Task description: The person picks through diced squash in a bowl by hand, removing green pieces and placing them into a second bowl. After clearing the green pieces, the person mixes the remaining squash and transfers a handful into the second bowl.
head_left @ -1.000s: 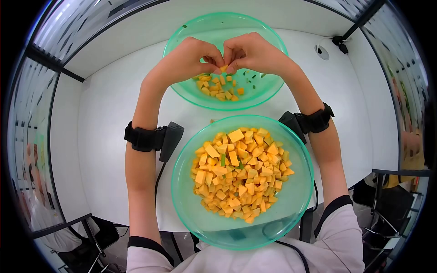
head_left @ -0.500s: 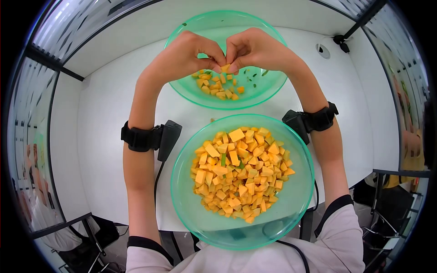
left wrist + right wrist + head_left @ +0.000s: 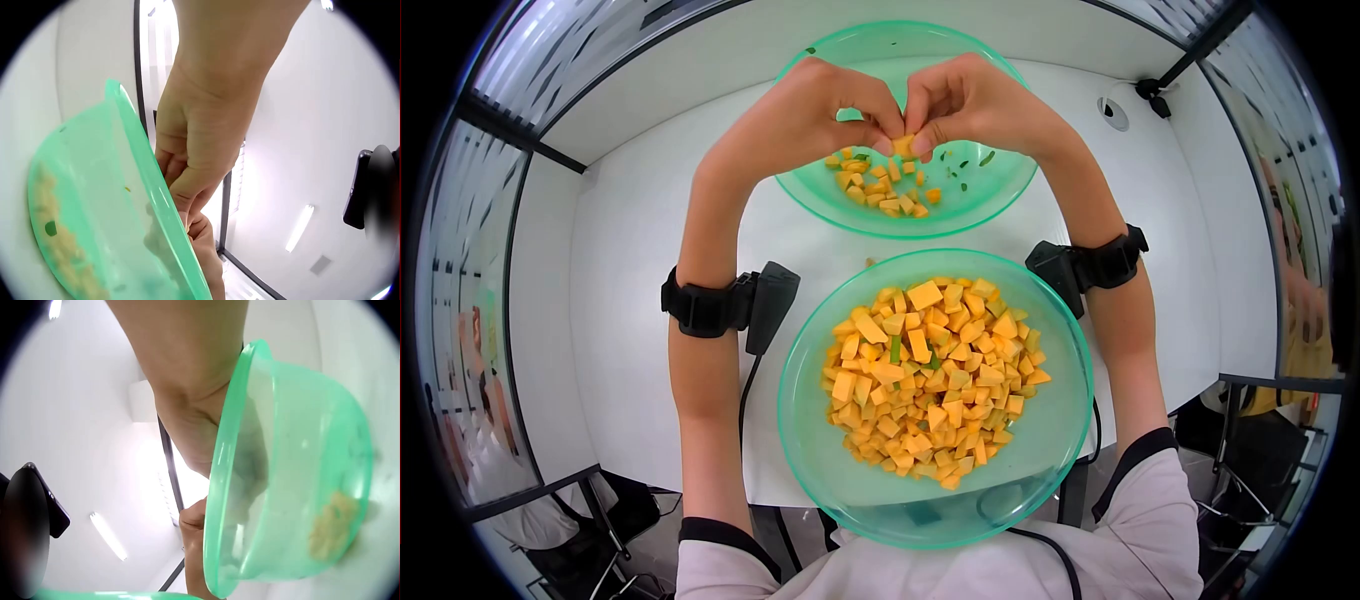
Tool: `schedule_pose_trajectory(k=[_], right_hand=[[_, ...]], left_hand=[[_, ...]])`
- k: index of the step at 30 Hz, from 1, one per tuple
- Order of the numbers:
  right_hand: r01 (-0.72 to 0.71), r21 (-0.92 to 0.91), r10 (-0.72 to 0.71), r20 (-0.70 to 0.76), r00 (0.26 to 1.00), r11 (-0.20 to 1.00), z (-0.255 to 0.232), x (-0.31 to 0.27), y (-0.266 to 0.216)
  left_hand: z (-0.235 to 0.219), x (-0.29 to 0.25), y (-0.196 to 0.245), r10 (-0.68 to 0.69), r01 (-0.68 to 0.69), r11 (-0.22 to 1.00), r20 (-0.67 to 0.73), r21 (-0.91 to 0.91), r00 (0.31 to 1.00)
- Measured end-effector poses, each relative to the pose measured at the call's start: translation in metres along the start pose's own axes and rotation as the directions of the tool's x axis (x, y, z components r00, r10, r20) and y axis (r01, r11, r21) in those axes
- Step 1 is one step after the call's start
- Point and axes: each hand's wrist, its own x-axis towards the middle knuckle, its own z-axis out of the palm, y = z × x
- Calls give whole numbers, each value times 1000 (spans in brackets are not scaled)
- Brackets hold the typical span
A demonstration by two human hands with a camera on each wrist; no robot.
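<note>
While the far bowl (image 3: 975, 207) holds orange cubes (image 3: 886, 189), left hand (image 3: 815, 110) and right hand (image 3: 990, 105) pinch one orange piece (image 3: 904, 145), fingers (image 3: 880, 106) nearly closed.

Far bowl (image 3: 997, 190) — partly hidden, shirt (image 3: 900, 570) — cut off

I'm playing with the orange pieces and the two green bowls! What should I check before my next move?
1. Left hand grips the orange piece: ok, pinched.
2. Right hand grips it too: ok, pinched.
3. Piece is over the far bowl: ok.
4. Near bowl has only orange pieces: not ok, a green strip is among them.
5. Near bowl's rim stays within the table: not ok, it seems to jut past the edge.
6. Held piece is clean underneath: cannot tell.
</note>
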Motion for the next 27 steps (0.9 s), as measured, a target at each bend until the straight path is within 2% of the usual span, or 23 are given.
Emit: schedule_pose_trajectory(k=[4, 7, 11, 12, 19, 24, 27], right_hand=[[-18, -33, 16, -71, 997, 999, -1, 1, 2], [-12, -43, 8, -82, 997, 999, 0, 1, 1], [18, -78, -25, -98, 995, 997, 2, 2, 0], [25, -79, -34, -114, 993, 997, 3, 1, 0], [-11, -2, 11, -11, 1000, 1000, 2, -1, -2], [-6, 40, 6, 22, 1000, 999, 1, 0, 0], [-16, 17, 15, 31, 999, 1000, 2, 0, -2]], left_hand=[[-2, 0, -2, -69, 69, 998, 29, -5, 997], [-4, -3, 1, -4, 2, 1000, 41, 30, 999], [-1, -1, 6, -120, 120, 993, -23, -19, 993], [1, 0, 6, -93, 92, 996, -53, -6, 994], [4, 1, 7, -31, 31, 999, -25, -8, 999], [4, 2, 9, 112, -111, 992, -11, 63, 994], [5, 1, 11, 116, -114, 990, -10, 87, 993]])
